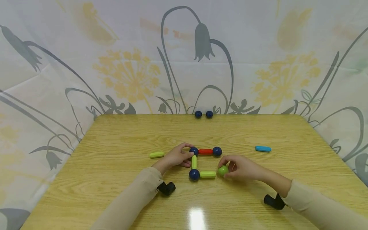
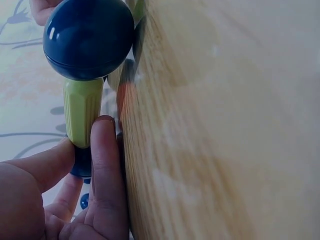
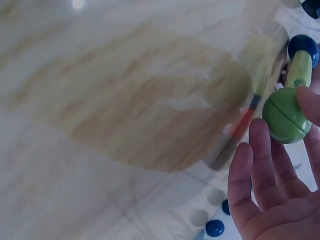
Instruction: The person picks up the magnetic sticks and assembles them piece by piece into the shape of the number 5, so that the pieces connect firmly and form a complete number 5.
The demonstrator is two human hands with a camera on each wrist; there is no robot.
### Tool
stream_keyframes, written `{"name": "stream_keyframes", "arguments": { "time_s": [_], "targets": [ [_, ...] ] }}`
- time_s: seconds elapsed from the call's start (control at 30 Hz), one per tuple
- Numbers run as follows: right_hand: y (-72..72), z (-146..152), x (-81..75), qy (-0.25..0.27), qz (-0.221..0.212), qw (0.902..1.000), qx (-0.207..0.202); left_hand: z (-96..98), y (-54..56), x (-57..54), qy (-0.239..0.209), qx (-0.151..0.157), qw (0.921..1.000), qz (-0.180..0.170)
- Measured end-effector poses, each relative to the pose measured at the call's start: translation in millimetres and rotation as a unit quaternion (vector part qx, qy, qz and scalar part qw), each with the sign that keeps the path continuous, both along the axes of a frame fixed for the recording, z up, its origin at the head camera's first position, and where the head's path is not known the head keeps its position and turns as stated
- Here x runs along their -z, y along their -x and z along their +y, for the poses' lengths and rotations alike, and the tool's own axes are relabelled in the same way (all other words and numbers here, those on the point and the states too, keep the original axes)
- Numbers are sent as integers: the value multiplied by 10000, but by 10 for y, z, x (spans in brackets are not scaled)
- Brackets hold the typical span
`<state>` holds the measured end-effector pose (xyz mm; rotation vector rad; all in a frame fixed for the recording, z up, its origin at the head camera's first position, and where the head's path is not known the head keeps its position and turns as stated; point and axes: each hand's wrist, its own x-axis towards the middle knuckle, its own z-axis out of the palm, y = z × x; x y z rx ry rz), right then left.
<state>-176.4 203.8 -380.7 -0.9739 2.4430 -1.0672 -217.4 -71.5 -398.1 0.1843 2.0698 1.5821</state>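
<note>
My left hand (image 1: 179, 156) grips the dark blue ball (image 1: 194, 150) at the far-left corner of a small frame of balls and rods. From that ball a red rod (image 1: 205, 151) runs right to another blue ball (image 1: 217, 151). A yellow-green rod (image 1: 194, 162) runs toward me to the near blue ball (image 1: 194, 174), large in the left wrist view. Out of it a second yellow-green rod (image 1: 207, 174) points right. My right hand (image 1: 240, 167) pinches a green ball (image 1: 222, 171) close to that rod's free end; in the right wrist view the ball overlaps the rod.
On the wooden table (image 1: 120, 191), a loose yellow-green rod (image 1: 156, 155) lies left of my left hand. A blue rod (image 1: 263, 149) lies at the right. Two dark blue balls (image 1: 198, 114) sit at the far edge, before a flower-patterned cloth (image 1: 184, 64).
</note>
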Motion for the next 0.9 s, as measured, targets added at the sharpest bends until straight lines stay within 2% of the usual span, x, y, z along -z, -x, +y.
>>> {"name": "stream_keyframes", "arguments": {
  "time_s": [0.3,0.63,0.8,0.9],
  "targets": [
    [-54,-58,16,-37,-262,9996,-32,1,13,11,33,-9,10000,-52],
    [-32,-57,22,-16,-117,9999,-18,-35,-32,31,-259,64,9996,117],
    [9,-52,48,-103,-76,9998,139,-60,-86,-20,-212,285,9991,221],
    [40,-53,57,-161,-38,9996,212,-82,-134,-57,-74,593,9977,330]
  ]
}}
